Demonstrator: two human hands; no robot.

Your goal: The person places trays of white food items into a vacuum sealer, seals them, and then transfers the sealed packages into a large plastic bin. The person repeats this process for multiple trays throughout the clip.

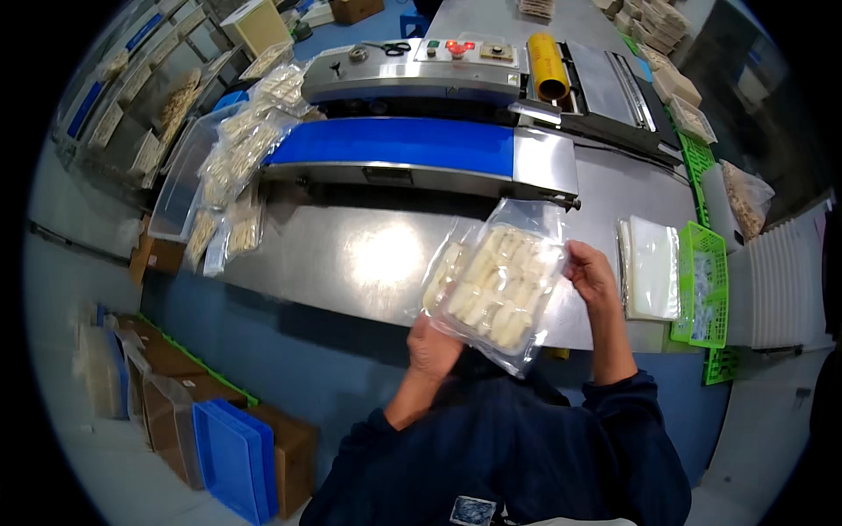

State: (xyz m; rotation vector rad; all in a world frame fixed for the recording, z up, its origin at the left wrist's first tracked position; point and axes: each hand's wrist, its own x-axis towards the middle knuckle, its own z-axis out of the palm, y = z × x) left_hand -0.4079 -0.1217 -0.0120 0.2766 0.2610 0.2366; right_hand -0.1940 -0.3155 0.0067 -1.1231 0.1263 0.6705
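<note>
Two clear plastic bags holding pale, finger-shaped food pieces are between my hands over the front edge of the steel table. The upper bag point(503, 286) lies tilted, with rows of pieces in it; part of the other bag point(447, 273) shows at its left, beneath it. My left hand point(434, 348) grips the lower left corner, its fingers partly hidden under the bags. At the upper bag's right edge, my right hand point(589, 269) pinches the plastic. Beyond them stands a band sealing machine with a blue conveyor belt point(395, 144).
Filled bags point(243, 151) are heaped at the belt's left end, by a clear plastic bin point(187, 171). Flat empty bags point(651, 266) lie at right beside a green basket point(720, 283). Scissors point(395, 48) rest on the sealer, near a yellow film roll point(547, 66).
</note>
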